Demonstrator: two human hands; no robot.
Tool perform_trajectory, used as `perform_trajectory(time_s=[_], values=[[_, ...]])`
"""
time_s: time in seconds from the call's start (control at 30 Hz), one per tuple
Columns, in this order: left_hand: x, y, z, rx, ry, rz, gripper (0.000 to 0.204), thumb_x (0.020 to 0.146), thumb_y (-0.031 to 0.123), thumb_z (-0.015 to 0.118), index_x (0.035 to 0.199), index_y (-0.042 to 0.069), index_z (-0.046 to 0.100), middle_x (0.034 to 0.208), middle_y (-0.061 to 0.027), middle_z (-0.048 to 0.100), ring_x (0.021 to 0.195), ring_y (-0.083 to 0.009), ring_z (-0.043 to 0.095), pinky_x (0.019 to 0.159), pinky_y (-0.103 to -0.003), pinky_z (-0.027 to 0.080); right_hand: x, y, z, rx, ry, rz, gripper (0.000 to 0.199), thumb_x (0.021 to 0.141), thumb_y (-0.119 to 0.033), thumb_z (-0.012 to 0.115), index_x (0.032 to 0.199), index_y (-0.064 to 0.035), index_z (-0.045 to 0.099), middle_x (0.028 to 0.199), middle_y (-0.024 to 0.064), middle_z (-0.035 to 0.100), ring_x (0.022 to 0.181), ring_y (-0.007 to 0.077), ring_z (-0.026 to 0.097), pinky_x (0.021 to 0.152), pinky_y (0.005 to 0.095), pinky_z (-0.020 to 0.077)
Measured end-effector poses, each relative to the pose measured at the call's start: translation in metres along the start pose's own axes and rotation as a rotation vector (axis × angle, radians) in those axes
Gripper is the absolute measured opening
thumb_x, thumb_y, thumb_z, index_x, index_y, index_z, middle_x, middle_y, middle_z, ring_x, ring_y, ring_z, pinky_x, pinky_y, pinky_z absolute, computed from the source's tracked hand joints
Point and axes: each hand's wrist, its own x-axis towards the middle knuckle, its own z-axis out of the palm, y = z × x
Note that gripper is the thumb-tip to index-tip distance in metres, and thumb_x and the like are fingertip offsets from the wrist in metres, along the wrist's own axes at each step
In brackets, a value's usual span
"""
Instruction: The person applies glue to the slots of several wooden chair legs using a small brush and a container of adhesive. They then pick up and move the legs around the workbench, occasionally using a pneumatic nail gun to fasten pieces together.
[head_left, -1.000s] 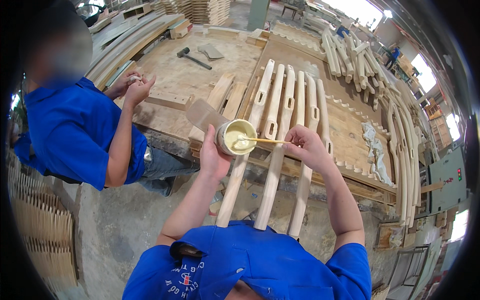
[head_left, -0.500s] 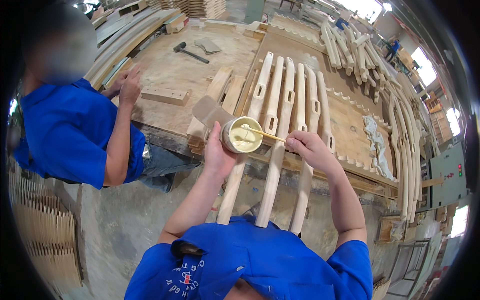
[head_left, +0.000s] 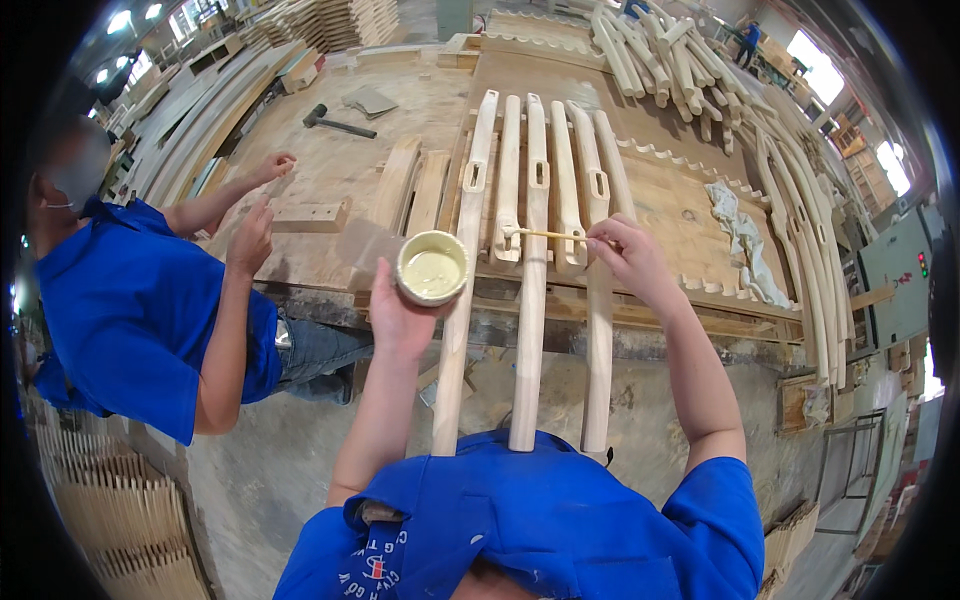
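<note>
Along the worktop [head_left: 420, 95], near edge: pale wooden bars [head_left: 536, 215] lie side by side, three jutting toward the person's blue shirt [head_left: 540, 500].
Left hand [head_left: 402, 322]: grasps a round cup [head_left: 428, 299] of creamy paste [head_left: 434, 268], just left of the bars.
Right hand [head_left: 632, 262]: pinches a thin stick [head_left: 555, 235] from the right; its coated tip is at a shorter bar's slotted near end, though I can't tell whether they touch.
Co-worker, left: both hands [head_left: 252, 235] raised apart; I can't tell whether they hold anything.
Hammer [head_left: 345, 127]: far left, beside a flat sheet [head_left: 369, 101].
Cloth [head_left: 742, 238]: crumpled, right.
</note>
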Motion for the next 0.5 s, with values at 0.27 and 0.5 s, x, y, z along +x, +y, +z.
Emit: perform_trajectory(time_s=[0.27,0.5], values=[[-0.012,0.014,-0.012,0.002,0.011,0.033,0.056,0.098,0.047,0.027,0.132,0.005,0.040,0.132,-0.0191,0.046,0.118,-0.0387,0.048,0.095,-0.060,0.042,0.011,0.017,0.020,-0.155,0.051,-0.046,0.009,0.084,-0.021,0.063,0.084,-0.0120,0.064,0.083,0.0029,0.058,0.076,0.0218,0.061,0.066,0.0335,0.0490],[-0.013,0.019,-0.020,-0.028,0.049,0.045,0.055,0.098,0.046,0.025,0.133,0.006,0.040,0.133,-0.0193,0.045,0.119,-0.0408,0.047,0.096,-0.061,0.040,0.015,0.023,0.021,-0.091,0.073,-0.026,0.011,0.083,-0.021,0.064,0.081,-0.0100,0.063,0.083,0.0028,0.057,0.078,0.0218,0.060,0.067,0.0334,0.0492]])
